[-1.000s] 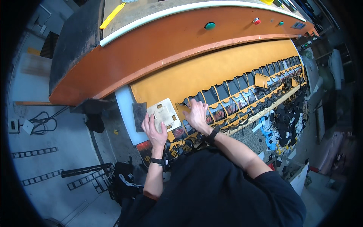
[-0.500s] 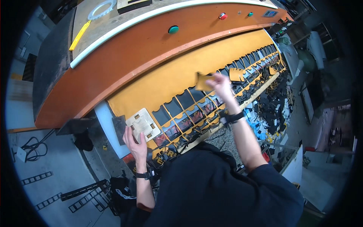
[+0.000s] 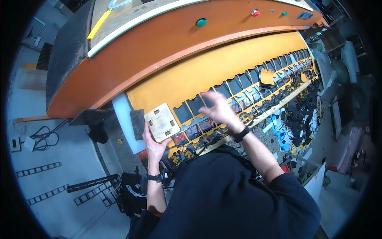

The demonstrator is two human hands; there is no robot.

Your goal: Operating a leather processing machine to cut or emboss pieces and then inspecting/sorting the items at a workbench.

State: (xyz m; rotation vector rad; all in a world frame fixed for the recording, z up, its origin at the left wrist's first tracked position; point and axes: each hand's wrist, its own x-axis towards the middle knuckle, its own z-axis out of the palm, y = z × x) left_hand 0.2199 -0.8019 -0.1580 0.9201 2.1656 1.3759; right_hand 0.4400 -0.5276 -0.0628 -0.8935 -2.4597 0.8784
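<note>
My left hand (image 3: 155,145) grips the near left corner of a cream cutting die (image 3: 161,124), a squarish board with several rectangular holes. Its fingers lie along the left edge and the thumb along the near edge. The die rests at the left end of a yellow sheet (image 3: 191,81), beside its row of cut-out openings. My right hand (image 3: 219,108), slightly blurred, is held over those openings with fingers apart and nothing in it. Farther right, a small stack of cut yellow pieces (image 3: 267,77) lies on the cut part of the sheet.
An orange machine beam (image 3: 159,55) with green and red buttons spans the far side. A yellow-handled knife (image 3: 99,24) lies on top. Along the near edge runs a pale bar (image 3: 274,102), with a heap of scraps (image 3: 296,123) beyond. Black frames (image 3: 93,189) stand lower left.
The yellow piece that was in my right hand is no longer there; that hand has come back left, toward the die, with fingers apart. My left hand has closed around the die's corner.
</note>
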